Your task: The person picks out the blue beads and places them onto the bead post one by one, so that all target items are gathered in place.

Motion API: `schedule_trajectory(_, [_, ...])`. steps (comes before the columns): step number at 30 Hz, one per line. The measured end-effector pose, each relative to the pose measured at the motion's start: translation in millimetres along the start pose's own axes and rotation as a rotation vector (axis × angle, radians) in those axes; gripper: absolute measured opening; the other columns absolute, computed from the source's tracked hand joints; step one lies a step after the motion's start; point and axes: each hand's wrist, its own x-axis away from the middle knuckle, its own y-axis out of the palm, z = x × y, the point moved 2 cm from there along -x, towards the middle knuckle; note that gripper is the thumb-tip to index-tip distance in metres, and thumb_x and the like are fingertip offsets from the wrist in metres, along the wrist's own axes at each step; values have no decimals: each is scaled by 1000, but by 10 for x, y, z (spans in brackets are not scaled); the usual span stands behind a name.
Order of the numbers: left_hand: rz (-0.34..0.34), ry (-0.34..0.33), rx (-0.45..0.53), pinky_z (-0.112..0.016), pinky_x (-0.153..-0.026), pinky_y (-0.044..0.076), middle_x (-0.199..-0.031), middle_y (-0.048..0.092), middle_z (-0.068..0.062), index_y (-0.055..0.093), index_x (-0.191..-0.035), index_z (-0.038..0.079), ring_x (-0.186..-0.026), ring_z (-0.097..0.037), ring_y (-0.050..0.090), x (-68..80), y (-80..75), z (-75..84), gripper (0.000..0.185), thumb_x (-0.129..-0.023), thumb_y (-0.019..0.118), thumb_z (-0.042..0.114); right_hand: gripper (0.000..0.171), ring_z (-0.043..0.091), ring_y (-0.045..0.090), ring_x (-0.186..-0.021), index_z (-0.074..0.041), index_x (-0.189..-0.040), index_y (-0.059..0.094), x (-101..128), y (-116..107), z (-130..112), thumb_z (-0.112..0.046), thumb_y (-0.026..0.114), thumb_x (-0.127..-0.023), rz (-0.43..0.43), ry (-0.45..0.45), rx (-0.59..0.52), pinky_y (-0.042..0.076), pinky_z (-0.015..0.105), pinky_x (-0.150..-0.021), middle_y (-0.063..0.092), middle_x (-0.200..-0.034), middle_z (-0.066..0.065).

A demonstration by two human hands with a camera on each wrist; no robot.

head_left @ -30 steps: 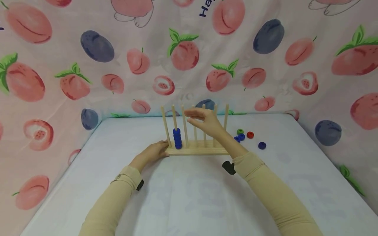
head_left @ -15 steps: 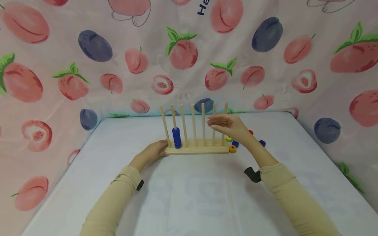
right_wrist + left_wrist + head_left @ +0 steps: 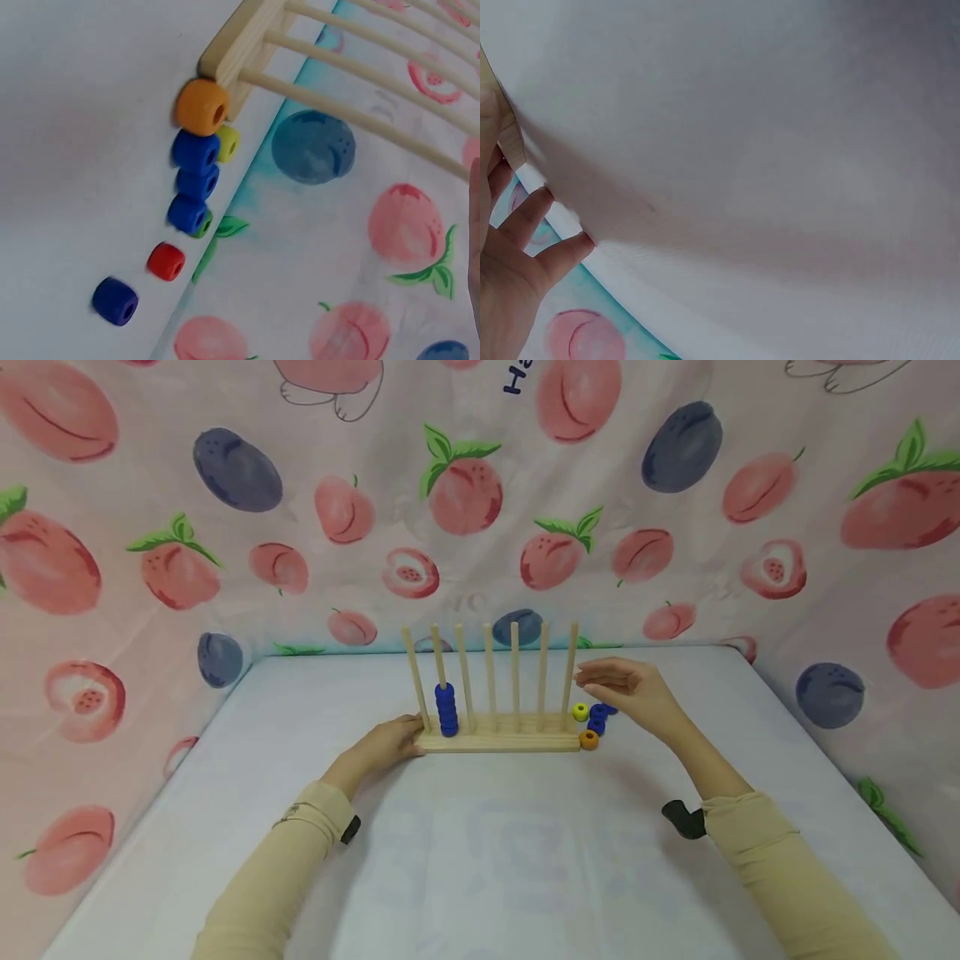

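We read only dark letters "Ha" at the top edge of the pink fruit-printed cloth backdrop (image 3: 480, 485). A white sheet-covered table (image 3: 480, 860) carried the pale wooden seven-peg rack (image 3: 497, 739), blue beads stacked (image 3: 446, 710) on its second peg. The left hand (image 3: 386, 745) rested relaxed against the rack's left end. The right hand (image 3: 637, 689) hovered, fingers straight, holding nothing, over loose coloured wooden beads (image 3: 196, 161) beside the rack's right end.

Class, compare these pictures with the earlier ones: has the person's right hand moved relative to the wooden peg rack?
Yes. The right hand has moved rightward, from in front of the wooden peg rack's middle pegs to past its right end, above the loose beads.
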Motion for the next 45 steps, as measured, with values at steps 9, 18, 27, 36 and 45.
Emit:
schedule_trajectory(9, [-21,-10,7,-53,-109,35,-143,40,-26,44,-137,-3,-130,-43,42,-29,11,18,58,-91,62,25,27,-13,60,-92,10,-114,60,84,-205,208,0,62,-88,-23,-24,146,50,7,-80,65,-107,30])
schedule_trajectory(18, [-21,-11,2,-52,-110,34,-144,41,-24,44,-137,-4,-130,-42,41,-70,-27,55,58,-90,63,25,31,-15,55,-97,7,-119,59,117,-357,467,-4,61,-90,-5,39,210,47,4,-83,61,-116,28])
schedule_trajectory(27, [-9,-27,-6,-52,-110,34,-144,41,-25,44,-137,-4,-131,-43,41,-33,-18,29,57,-91,61,25,39,34,60,-108,7,-124,55,53,-395,598,-10,63,-90,28,109,238,47,3,-81,58,-123,28])
schedule_trajectory(36, [-8,-36,16,-53,-111,33,-144,40,-25,43,-138,-4,-131,-43,40,5,-51,2,58,-91,62,24,38,42,57,-111,8,-123,55,-9,-348,721,-7,63,-90,31,169,344,47,52,-94,58,-122,29])
schedule_trajectory(45, [2,-15,3,-52,-110,34,-144,41,-25,44,-137,-4,-130,-43,41,1,11,-8,59,-90,62,27,37,44,56,-111,10,-120,56,-11,-251,854,-9,64,-89,18,232,423,47,54,-95,59,-119,30])
